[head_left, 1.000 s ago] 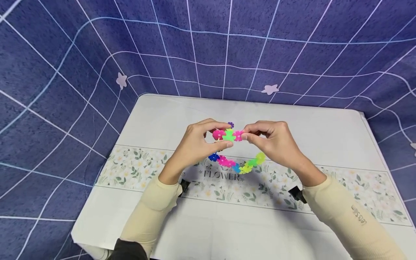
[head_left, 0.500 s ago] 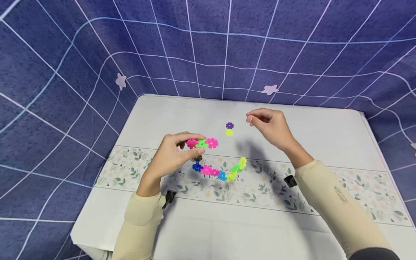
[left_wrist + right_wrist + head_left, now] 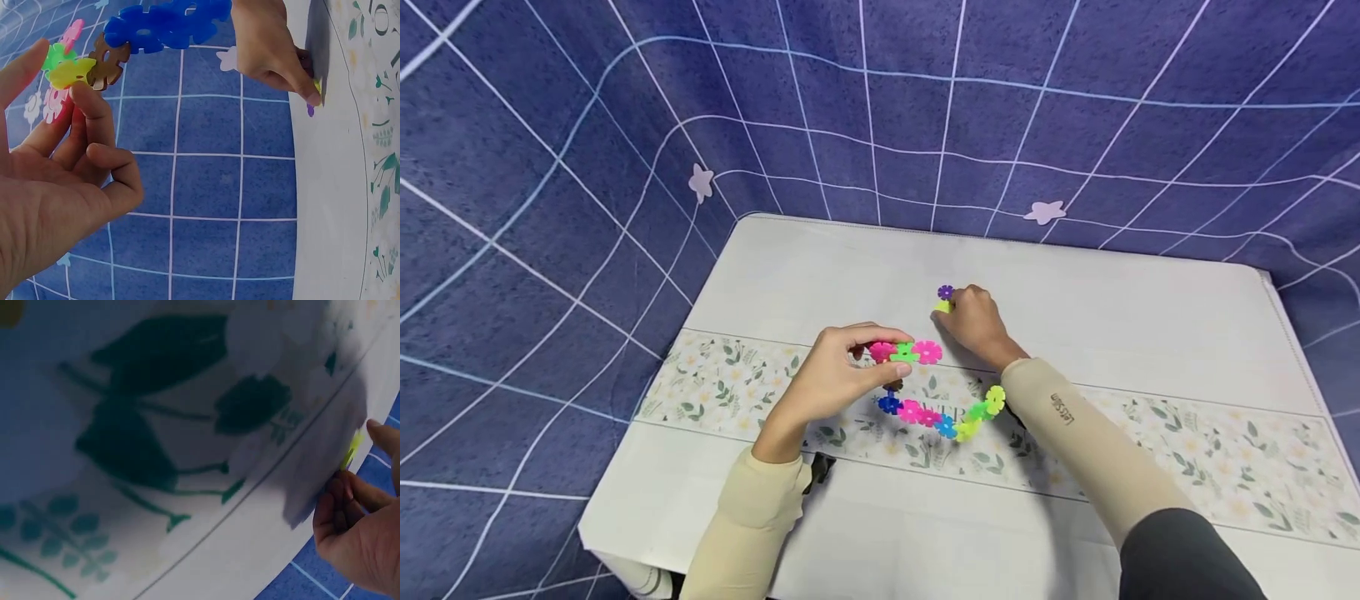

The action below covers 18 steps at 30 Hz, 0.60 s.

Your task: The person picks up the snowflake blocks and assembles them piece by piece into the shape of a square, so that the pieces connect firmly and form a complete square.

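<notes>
My left hand (image 3: 838,371) pinches a curved chain of interlocking plastic flower discs (image 3: 910,412) by its green and pink end. Pink, green, brown, dark blue, light blue and yellow discs make up the chain, which hangs above the table in a loop with a gap. Beyond it, my right hand (image 3: 977,321) is down at the tabletop, thumb and fingers on either side of a yellow flower disc (image 3: 942,307). Right beside that lies a purple flower disc (image 3: 945,292). In the right wrist view the yellow disc (image 3: 353,450) shows between thumb and index finger, partly hidden.
A white table (image 3: 820,258) carries a printed floral band (image 3: 722,383) with lettering across its middle. Blue curtain-like cloth (image 3: 910,108) with a light grid pattern and pale stars encloses the back and left side.
My right hand let go of the chain's pink end disc, drew back, then came down onto the yellow disc. The left hand moved left and lower with the chain, then slightly right again.
</notes>
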Motion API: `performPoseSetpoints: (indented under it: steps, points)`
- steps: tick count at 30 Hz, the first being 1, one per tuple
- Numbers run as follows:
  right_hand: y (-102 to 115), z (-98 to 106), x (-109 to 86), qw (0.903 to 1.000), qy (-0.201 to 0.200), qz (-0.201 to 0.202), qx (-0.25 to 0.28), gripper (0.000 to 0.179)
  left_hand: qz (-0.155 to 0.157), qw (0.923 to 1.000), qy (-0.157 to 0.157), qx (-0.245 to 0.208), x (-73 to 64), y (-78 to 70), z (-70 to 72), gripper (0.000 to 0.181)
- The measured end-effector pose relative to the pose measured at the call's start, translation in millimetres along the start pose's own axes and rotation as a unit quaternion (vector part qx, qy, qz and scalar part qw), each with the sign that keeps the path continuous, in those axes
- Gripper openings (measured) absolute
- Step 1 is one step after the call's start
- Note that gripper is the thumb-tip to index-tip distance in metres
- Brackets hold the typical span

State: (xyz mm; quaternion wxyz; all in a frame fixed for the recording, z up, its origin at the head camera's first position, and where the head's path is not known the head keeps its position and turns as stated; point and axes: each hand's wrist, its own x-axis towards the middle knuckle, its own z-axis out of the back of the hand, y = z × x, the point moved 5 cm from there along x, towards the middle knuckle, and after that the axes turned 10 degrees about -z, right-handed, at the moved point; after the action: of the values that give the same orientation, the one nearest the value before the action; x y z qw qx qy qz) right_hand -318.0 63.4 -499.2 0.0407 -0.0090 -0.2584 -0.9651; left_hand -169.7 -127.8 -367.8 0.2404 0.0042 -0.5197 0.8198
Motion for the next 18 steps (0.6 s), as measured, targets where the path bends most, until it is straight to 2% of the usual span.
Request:
performPoseSetpoints:
  steps: [2,4,10,14,16,18]
  points:
    - [0.3,0.1,0.7,0.9999,-0.01,-0.005,-0.006,0.029,0.002,1.0,0.001,0.001,1.2,-4.5,-0.3,0.027]
    - [-1.4,2.0,1.5,0.9998,-0.007,-0.017,0.005,0.025,0.004,1.0,0.001,0.002,1.9,-2.0,-1.4,0.028]
    - [-17.4,11.7,-1.7,0.9942,0.047,-0.071,0.065,0.021,0.003,1.0,-0.004,0.006,2.8,13.1,-5.1,0.028]
    - [-32.4,20.9,-11.2,0.9892,0.073,-0.067,0.108,0.012,-0.006,0.9999,-0.008,0.004,3.7,17.7,-4.5,0.028]
    - [-37.0,29.5,-18.9,0.9826,0.085,-0.057,0.155,0.011,-0.01,0.9999,-0.011,0.004,4.7,18.1,-3.8,0.028]
    - [-38.3,42.5,-29.2,0.9683,0.102,-0.052,0.222,0.014,-0.015,0.9998,-0.013,0.006,5.9,17.5,-3.1,0.029]
